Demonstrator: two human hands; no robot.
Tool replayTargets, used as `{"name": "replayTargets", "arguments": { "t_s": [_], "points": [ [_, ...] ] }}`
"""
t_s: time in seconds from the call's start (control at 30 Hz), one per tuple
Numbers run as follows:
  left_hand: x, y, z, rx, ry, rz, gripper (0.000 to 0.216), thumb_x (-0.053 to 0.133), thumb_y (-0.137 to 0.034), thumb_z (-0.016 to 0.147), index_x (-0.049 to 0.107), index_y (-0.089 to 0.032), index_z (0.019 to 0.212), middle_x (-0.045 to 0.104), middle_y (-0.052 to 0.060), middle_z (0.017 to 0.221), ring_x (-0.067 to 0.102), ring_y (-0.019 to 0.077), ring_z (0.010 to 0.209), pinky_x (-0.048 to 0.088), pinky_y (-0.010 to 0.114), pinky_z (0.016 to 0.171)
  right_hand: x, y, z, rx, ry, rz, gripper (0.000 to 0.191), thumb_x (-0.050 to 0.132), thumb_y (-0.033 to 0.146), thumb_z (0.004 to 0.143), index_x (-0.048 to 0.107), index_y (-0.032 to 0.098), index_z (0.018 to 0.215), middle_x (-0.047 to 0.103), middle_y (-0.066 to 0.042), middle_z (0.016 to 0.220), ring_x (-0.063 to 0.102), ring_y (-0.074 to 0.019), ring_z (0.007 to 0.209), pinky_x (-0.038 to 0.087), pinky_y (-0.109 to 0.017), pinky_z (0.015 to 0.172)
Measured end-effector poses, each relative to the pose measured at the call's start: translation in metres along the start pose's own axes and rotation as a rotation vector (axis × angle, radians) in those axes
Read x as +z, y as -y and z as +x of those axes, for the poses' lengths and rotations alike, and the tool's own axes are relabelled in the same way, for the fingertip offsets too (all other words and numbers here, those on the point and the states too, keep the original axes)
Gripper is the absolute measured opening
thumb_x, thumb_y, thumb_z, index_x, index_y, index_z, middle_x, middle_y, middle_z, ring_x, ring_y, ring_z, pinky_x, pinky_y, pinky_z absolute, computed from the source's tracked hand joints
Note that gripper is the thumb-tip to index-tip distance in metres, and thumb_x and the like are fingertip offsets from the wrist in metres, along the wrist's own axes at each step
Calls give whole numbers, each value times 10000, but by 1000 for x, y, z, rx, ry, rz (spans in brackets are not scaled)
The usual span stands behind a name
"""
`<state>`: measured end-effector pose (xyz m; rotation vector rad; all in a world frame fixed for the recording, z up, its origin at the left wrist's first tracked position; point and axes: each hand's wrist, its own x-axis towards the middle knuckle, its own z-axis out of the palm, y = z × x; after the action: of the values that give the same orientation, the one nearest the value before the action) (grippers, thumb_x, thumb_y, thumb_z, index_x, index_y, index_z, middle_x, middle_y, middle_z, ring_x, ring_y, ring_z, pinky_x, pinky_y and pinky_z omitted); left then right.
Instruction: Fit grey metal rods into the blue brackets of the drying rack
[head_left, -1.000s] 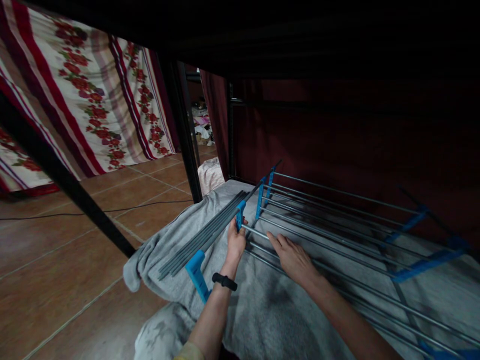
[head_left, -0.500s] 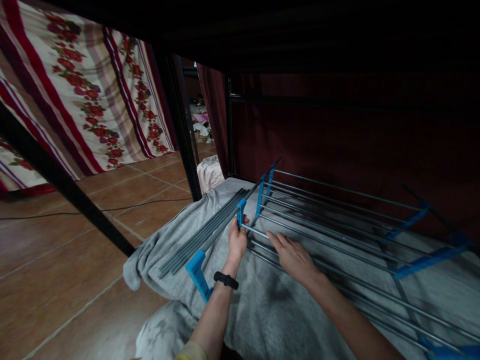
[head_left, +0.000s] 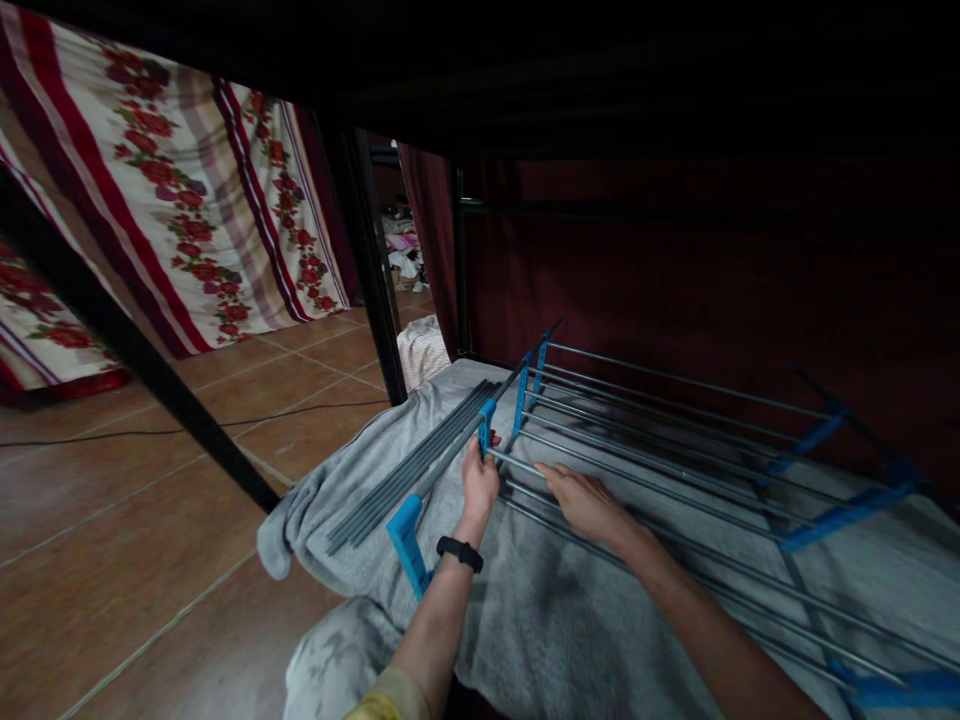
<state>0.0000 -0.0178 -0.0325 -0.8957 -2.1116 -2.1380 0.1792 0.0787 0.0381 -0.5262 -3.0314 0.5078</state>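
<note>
A rack of grey metal tubes with blue plastic brackets lies on a grey blanket [head_left: 555, 630]. My left hand [head_left: 480, 485], with a black band on its wrist, is closed around a blue bracket [head_left: 486, 422] on the rack's left side. My right hand [head_left: 589, 500] grips a grey tube [head_left: 517, 462], whose end meets that bracket. Whether the end is fully inside the bracket is hidden by my left fingers. A nearer blue bracket [head_left: 407, 540] stands left of my left wrist. Further blue brackets [head_left: 520, 402] hold the far tubes.
Several loose grey tubes [head_left: 412, 465] lie side by side left of the rack. Dark metal posts [head_left: 367, 270] of a bunk frame rise at the left, with a low dark ceiling above. A floral curtain [head_left: 187, 220] hangs beyond the tiled floor [head_left: 150, 560], crossed by a black cable [head_left: 150, 433].
The view has shifted slightly, so everything sits a little differently in it. Both hands keep their hold on the bracket and the tube.
</note>
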Motion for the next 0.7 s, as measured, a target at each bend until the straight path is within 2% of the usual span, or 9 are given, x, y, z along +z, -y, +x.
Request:
{"name": "replayTargets", "arguments": {
  "t_s": [0.1, 0.2, 0.27, 0.33, 0.43, 0.5, 0.6, 0.7],
  "points": [
    [0, -7, 3, -20, 6, 29, 368, 495, -76, 780, 667, -191, 1085, 735, 111, 1158, 659, 252, 1165, 454, 450, 1109, 3, -1, 0, 12, -12, -18, 568, 238, 192, 986, 413, 241, 1524, 629, -101, 1368, 612, -216, 1188, 440, -319, 965],
    [-4, -15, -7, -33, -11, 60, 501, 503, -107, 820, 607, -178, 1305, 627, 133, 1408, 501, 255, 1404, 325, 440, 1224, 11, 3, -6, 21, -54, -109, 607, 222, 136, 966, 366, 220, 1550, 640, -117, 1322, 621, -228, 1155, 448, -344, 963],
    [-10, -16, -28, -24, -1, 85, 589, 509, -146, 854, 504, -164, 1443, 486, 145, 1560, 364, 253, 1506, 237, 442, 1267, 17, 6, -12, 18, -90, -170, 643, 218, 84, 939, 356, 209, 1554, 645, -124, 1296, 611, -226, 1163, 447, -348, 979],
    [-19, -13, -61, -18, 39, 115, 640, 513, -189, 886, 411, -157, 1517, 385, 165, 1626, 318, 261, 1529, 225, 470, 1272, 21, 8, -16, 30, -127, -230, 668, 227, 46, 914, 364, 203, 1548, 639, -134, 1298, 605, -219, 1165, 450, -347, 989],
    [-37, -8, -108, 28, 114, 148, 652, 513, -202, 913, 365, -185, 1548, 386, 165, 1623, 333, 263, 1523, 279, 500, 1255, 21, 10, -19, 18, -161, -289, 677, 239, 21, 899, 375, 198, 1538, 648, -130, 1267, 615, -206, 1136, 467, -343, 980],
    [-48, -12, -123, 101, 155, 182, 618, 469, -172, 933, 382, -215, 1543, 419, 145, 1604, 359, 253, 1509, 301, 511, 1249, 18, 9, -19, -7, -173, -312, 634, 250, 44, 922, 398, 188, 1521, 664, -122, 1224, 622, -204, 1121, 472, -343, 981],
    [-52, -35, -117, 298, 291, 243, 621, 380, -81, 927, 421, -235, 1527, 474, 128, 1559, 403, 242, 1480, 320, 528, 1239, 15, 7, -20, 7, -198, -331, 532, 281, 126, 975, 452, 179, 1476, 680, -119, 1199, 630, -204, 1105, 473, -344, 985],
    [-35, -68, -93, 483, 464, 267, 649, 345, -25, 890, 470, -222, 1495, 528, 136, 1505, 445, 245, 1443, 359, 521, 1212, 15, 4, -30, 82, -228, -325, 484, 288, 148, 992, 513, 200, 1418, 671, -112, 1246, 628, -192, 1122, 452, -336, 1007]
  ]
}}
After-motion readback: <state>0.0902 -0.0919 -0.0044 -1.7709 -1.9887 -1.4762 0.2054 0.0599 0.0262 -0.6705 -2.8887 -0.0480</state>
